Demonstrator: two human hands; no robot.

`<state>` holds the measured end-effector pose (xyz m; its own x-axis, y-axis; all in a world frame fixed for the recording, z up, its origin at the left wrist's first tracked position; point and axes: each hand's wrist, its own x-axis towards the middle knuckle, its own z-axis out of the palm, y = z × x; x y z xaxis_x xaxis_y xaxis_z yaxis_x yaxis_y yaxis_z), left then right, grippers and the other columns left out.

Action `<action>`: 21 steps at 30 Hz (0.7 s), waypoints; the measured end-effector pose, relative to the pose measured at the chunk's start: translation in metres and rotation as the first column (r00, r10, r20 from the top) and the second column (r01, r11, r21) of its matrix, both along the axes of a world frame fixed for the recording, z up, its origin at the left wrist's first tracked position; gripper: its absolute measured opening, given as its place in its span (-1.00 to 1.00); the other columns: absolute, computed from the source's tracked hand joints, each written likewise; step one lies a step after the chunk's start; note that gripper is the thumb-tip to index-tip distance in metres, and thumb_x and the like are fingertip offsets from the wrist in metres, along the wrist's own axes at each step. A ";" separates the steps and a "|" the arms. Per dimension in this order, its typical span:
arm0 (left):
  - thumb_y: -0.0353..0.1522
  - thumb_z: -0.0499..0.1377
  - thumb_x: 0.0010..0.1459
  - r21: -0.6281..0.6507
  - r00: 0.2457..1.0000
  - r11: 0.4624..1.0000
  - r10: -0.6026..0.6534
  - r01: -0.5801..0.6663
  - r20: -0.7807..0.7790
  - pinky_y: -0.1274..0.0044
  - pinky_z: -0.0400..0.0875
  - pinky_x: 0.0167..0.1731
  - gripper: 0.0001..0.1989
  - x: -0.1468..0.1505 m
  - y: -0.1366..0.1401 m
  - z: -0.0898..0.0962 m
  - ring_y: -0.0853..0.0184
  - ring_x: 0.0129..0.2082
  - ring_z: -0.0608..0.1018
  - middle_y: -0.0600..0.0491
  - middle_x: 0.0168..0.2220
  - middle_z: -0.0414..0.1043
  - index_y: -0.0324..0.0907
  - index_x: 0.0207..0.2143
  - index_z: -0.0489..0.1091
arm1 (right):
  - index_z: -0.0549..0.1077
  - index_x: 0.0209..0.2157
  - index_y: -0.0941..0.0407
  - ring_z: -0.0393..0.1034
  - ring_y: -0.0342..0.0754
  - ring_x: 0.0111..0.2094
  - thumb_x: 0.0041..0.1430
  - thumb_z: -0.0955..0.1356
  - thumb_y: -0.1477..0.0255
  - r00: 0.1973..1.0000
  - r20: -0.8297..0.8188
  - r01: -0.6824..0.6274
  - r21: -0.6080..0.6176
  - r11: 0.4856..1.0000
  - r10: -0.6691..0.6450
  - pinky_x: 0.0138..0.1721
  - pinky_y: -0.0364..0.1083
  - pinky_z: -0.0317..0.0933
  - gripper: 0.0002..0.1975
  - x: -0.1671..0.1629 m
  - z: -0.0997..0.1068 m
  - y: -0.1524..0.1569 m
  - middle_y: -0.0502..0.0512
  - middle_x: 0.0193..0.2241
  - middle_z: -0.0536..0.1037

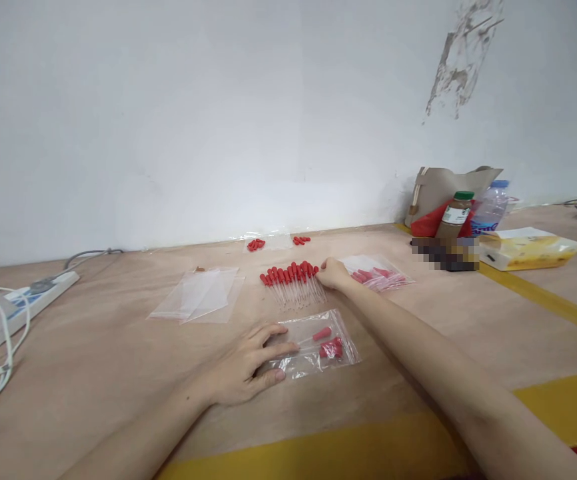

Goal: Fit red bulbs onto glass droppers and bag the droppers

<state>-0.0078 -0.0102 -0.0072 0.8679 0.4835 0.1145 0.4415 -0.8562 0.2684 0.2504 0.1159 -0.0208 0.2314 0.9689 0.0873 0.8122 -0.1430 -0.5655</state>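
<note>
My left hand [248,363] lies with fingers spread, its fingertips on the left edge of a clear zip bag [293,365]. Inside that bag are a dropper with a red bulb [322,334] and more red rubber bulbs [331,348]. Further back, a row of thin clear droppers [288,293] with red bulbs lies side by side on the table. At the right end of this row, my right hand [334,274] pinches the red bulb of a dropper [316,270]. Beside it rests a filled clear bag [381,275] with red-bulbed droppers inside.
Flat clear bags [201,293] lie left of the row. Loose red bulbs [256,245] sit on plastic near the wall. A power strip [43,300] with white cables is at left. At right stand a green-capped bottle [453,217], a clear bottle [491,210] and a tissue pack [531,249].
</note>
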 end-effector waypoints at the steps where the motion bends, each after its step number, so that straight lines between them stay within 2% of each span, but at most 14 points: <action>1: -0.25 -0.02 0.19 0.002 1.000 1.000 0.003 -0.003 0.000 0.31 0.11 0.05 -0.60 0.000 0.000 0.000 0.18 0.09 0.15 -0.02 0.09 0.08 0.00 0.09 0.12 | 0.38 -0.33 0.23 0.40 0.05 -0.31 -0.15 0.34 0.49 1.000 0.012 0.003 -0.020 1.000 -0.003 -0.44 -0.16 0.17 -0.75 -0.002 -0.001 0.005 0.27 -0.35 0.50; 5: -0.24 -0.02 0.18 0.019 1.000 1.000 0.009 -0.009 0.011 0.29 0.11 0.04 -0.61 0.001 -0.001 -0.001 0.17 0.08 0.16 -0.04 0.07 0.09 -0.03 0.08 0.14 | 0.34 -0.23 0.33 0.40 0.16 -0.29 -0.25 0.37 0.58 0.999 0.034 -0.003 -0.065 0.998 0.005 -0.40 -0.09 0.20 -0.58 -0.010 0.002 0.015 0.41 -0.34 0.48; 8: -0.25 -0.02 0.18 0.024 1.000 1.000 0.013 -0.013 0.025 0.30 0.12 0.04 -0.61 0.001 -0.001 -0.001 0.17 0.08 0.17 -0.04 0.07 0.10 -0.05 0.07 0.14 | 0.27 -0.14 0.39 0.37 0.17 -0.24 -0.18 0.33 0.59 0.999 0.026 -0.021 0.004 1.000 0.021 -0.34 -0.07 0.21 -0.54 -0.007 0.015 0.006 0.49 -0.26 0.42; 11: -0.25 -0.02 0.18 0.018 0.999 1.000 0.009 -0.010 0.035 0.31 0.13 0.03 -0.61 0.001 -0.001 -0.001 0.18 0.08 0.18 -0.04 0.07 0.10 -0.06 0.07 0.14 | 0.13 -0.01 0.32 0.36 0.03 -0.23 -0.03 0.24 0.57 0.998 -0.002 -0.068 0.140 0.988 0.069 -0.30 -0.12 0.21 -0.52 0.011 0.027 -0.019 0.38 -0.20 0.40; 13: -0.25 -0.02 0.18 0.010 0.999 1.000 0.009 -0.010 0.037 0.31 0.13 0.04 -0.61 0.001 -0.001 0.000 0.19 0.08 0.17 -0.04 0.07 0.10 -0.06 0.07 0.13 | 0.01 0.06 0.20 0.38 -0.10 -0.41 0.05 0.16 0.53 0.993 -0.059 -0.083 0.218 0.972 0.098 -0.41 -0.15 0.23 -0.51 0.028 0.026 -0.042 0.19 -0.27 0.42; 15: -0.24 -0.02 0.18 0.004 0.999 1.000 0.012 -0.012 0.037 0.31 0.12 0.04 -0.61 0.000 0.000 -0.001 0.19 0.09 0.17 -0.04 0.08 0.10 -0.06 0.07 0.12 | 0.03 0.00 0.12 0.27 -0.19 -0.65 0.05 0.14 0.46 0.916 -0.357 -0.066 0.323 0.944 0.186 -0.64 -0.19 0.16 -0.58 0.042 0.016 -0.066 0.02 -0.44 0.38; 17: -0.24 -0.01 0.18 -0.001 0.999 1.000 0.013 -0.013 0.037 0.31 0.12 0.05 -0.60 0.000 0.000 -0.001 0.19 0.09 0.17 -0.04 0.09 0.09 -0.06 0.07 0.12 | 0.07 -0.09 0.10 0.18 -0.22 -0.72 0.00 0.19 0.41 0.797 -0.567 0.011 0.356 0.934 0.207 -0.75 -0.22 0.08 -0.62 0.051 0.003 -0.087 -0.10 -0.56 0.29; 19: -0.25 -0.01 0.18 -0.004 0.999 1.000 0.016 -0.016 0.038 0.30 0.11 0.05 -0.60 0.000 0.000 -0.001 0.19 0.10 0.16 -0.04 0.09 0.09 -0.06 0.07 0.12 | 0.07 -0.15 0.08 0.18 -0.22 -0.72 -0.06 0.23 0.39 0.685 -0.701 0.102 0.359 0.928 0.196 -0.77 -0.24 0.07 -0.62 0.051 -0.008 -0.101 -0.15 -0.60 0.24; 21: -0.25 -0.01 0.18 -0.010 0.999 1.000 0.017 -0.016 0.039 0.30 0.12 0.05 -0.60 0.000 0.001 -0.001 0.19 0.10 0.16 -0.04 0.09 0.08 -0.06 0.07 0.12 | 0.07 -0.18 0.06 0.20 -0.23 -0.71 -0.09 0.26 0.41 0.612 -0.767 0.150 0.354 0.923 0.195 -0.76 -0.23 0.12 -0.62 0.046 -0.014 -0.107 -0.16 -0.59 0.24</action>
